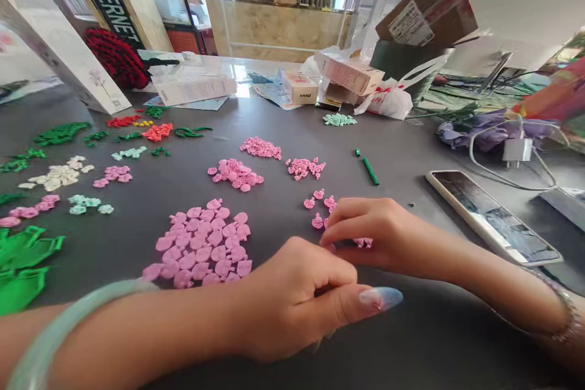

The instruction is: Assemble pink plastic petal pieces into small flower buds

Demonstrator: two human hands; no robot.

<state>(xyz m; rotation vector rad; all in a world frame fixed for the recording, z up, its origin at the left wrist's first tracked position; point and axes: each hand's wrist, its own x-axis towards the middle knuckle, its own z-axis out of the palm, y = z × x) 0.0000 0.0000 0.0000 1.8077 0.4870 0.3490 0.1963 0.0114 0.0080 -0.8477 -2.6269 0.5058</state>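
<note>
some pink pieces (317, 220) look joined, many petals (201, 254) lie loose; left hand (301, 301), right hand (377, 231): can't tell either grip.

Tabletop (283, 207) carried everything noted. Left hand (306, 298) was nearest the front; right hand (365, 231) was just behind and to its right, with a loose cluster (317, 220) at its fingers. Petal pieces (203, 254) lay left of that cluster. Behind them sat a left heap (236, 174), a right heap (305, 168) and, farthest, a rear heap (261, 147). A rod (370, 172) lay behind the right hand. Phone (493, 213) lay right, before a charger (518, 151). Tall box (64, 42) stood far left; cartons (350, 73) were stacked at back, left of a plastic bag (388, 97).
</note>
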